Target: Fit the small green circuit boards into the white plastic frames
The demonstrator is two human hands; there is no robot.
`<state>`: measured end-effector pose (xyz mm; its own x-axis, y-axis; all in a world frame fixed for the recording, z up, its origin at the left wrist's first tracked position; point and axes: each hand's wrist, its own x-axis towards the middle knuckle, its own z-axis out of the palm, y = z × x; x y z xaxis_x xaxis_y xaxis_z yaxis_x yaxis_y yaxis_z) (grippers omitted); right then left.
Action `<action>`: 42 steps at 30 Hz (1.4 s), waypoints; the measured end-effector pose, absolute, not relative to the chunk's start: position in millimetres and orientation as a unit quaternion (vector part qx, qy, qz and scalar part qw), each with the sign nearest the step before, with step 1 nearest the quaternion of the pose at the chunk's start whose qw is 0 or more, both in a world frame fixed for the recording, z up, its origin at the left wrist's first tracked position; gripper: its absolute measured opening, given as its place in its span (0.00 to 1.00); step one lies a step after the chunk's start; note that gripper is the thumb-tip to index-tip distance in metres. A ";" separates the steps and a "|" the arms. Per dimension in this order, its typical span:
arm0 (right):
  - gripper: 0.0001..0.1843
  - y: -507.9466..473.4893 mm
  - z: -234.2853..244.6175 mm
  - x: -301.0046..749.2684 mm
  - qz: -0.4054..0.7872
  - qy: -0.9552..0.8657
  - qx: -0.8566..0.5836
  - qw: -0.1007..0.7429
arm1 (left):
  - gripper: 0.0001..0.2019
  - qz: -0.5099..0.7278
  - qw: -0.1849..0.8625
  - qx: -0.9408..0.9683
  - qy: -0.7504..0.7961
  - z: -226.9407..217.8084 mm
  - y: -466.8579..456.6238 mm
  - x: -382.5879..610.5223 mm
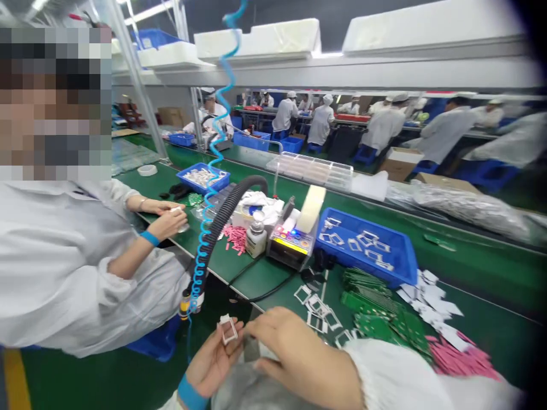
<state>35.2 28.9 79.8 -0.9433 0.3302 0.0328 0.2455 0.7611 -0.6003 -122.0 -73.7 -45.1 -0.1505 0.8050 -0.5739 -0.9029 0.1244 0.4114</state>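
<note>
My left hand (216, 356), with a blue wristband, holds a small white rectangular plastic frame (229, 330) between thumb and fingers, palm up. Close beside it on the right is my right hand (294, 350), back turned up and fingers pointing at the left fingertips. Its thumb is apart from the fingers, and no object shows in it. More white frames (317, 306) lie loose on the green bench beyond my right hand. Stacks of green circuit boards (376, 307) sit to their right.
A blue tray (405, 262) holds several white frames. Nearby are a tape dispenser (290, 245), a bottle (256, 236), pink strips (464, 359) and white pieces (431, 302). A black hose (217, 228) and coiled blue tube (208, 228) hang at left, beside a seated co-worker (77, 267).
</note>
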 end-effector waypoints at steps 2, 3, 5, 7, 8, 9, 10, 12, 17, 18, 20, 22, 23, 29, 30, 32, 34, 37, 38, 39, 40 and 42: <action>0.17 26.8 97.0 72.3 0.233 -0.950 -0.173 0.117 | 0.17 0.623 0.727 -0.012 0.287 -20.8 -70.1 -94.6; 0.16 24.3 101.4 87.1 0.225 -0.946 -0.187 0.142 | 0.18 0.596 0.768 0.037 0.232 -6.1 -67.5 -82.5; 0.15 18.0 103.9 109.1 0.203 -0.939 -0.207 0.184 | 0.18 0.556 0.804 0.120 0.173 23.5 -60.4 -62.7; 0.15 12.5 103.0 123.2 0.169 -0.938 -0.215 0.214 | 0.16 0.532 0.814 0.174 0.154 47.4 -51.6 -48.2; 0.15 10.5 102.7 128.4 0.153 -0.937 -0.217 0.228 | 0.16 0.521 0.817 0.192 0.157 55.8 -47.1 -42.7; 0.15 9.2 102.9 132.9 0.143 -0.935 -0.219 0.241 | 0.16 0.513 0.817 0.205 0.166 61.7 -43.0 -38.1; 0.15 8.6 103.3 137.0 0.138 -0.931 -0.221 0.256 | 0.16 0.502 0.819 0.217 0.175 65.5 -39.3 -34.4; 0.15 8.9 104.5 144.6 0.138 -0.920 -0.226 0.289 | 0.17 0.478 0.825 0.237 0.186 68.7 -33.3 -28.9; 0.16 14.4 102.4 161.9 0.171 -0.900 -0.244 0.317 | 0.16 0.450 0.828 0.276 0.190 72.7 -23.5 -18.7; 0.17 15.5 101.6 164.5 0.192 -0.896 -0.246 0.316 | 0.16 0.448 0.825 0.283 0.193 74.0 -22.0 -16.8; 0.16 17.3 100.5 168.1 0.238 -0.875 -0.257 0.333 | 0.16 0.445 0.819 0.301 0.201 76.5 -19.4 -13.7; 0.10 18.2 100.0 169.2 0.248 -0.850 -0.286 0.365 | 0.17 0.446 0.804 0.329 0.217 77.8 -17.6 -12.1; 0.05 18.3 99.7 169.0 0.238 -0.842 -0.304 0.378 | 0.17 0.447 0.793 0.347 0.225 78.1 -16.9 -11.8; 0.06 16.3 93.5 166.8 0.207 -0.831 -0.359 0.371 | 0.18 0.428 0.745 0.454 0.236 77.6 -14.5 -13.2; 0.06 15.9 91.8 167.3 0.214 -0.829 -0.359 0.373 | 0.18 0.424 0.743 0.462 0.234 77.2 -14.5 -13.4; 0.06 15.6 88.7 168.7 0.232 -0.823 -0.358 0.374 | 0.17 0.421 0.741 0.468 0.234 76.1 -15.2 -13.4; 0.05 16.2 85.8 169.6 0.255 -0.819 -0.359 0.369 | 0.17 0.417 0.743 0.465 0.241 74.7 -16.4 -13.3; 0.05 18.9 81.1 168.1 0.312 -0.806 -0.375 0.335 | 0.18 0.402 0.748 0.456 0.267 71.4 -18.7 -12.7; 0.05 19.9 79.5 166.9 0.330 -0.803 -0.379 0.320 | 0.18 0.398 0.747 0.456 0.276 69.6 -19.5 -12.3; 0.06 20.7 78.1 165.5 0.339 -0.803 -0.383 0.307 | 0.18 0.397 0.744 0.455 0.287 67.3 -20.1 -11.9; 0.06 21.2 77.0 164.2 0.337 -0.807 -0.386 0.294 | 0.18 0.401 0.739 0.450 0.301 64.5 -20.5 -11.4; 0.07 20.9 76.5 162.8 0.313 -0.824 -0.383 0.275 | 0.18 0.417 0.738 0.413 0.333 57.4 -20.4 -11.3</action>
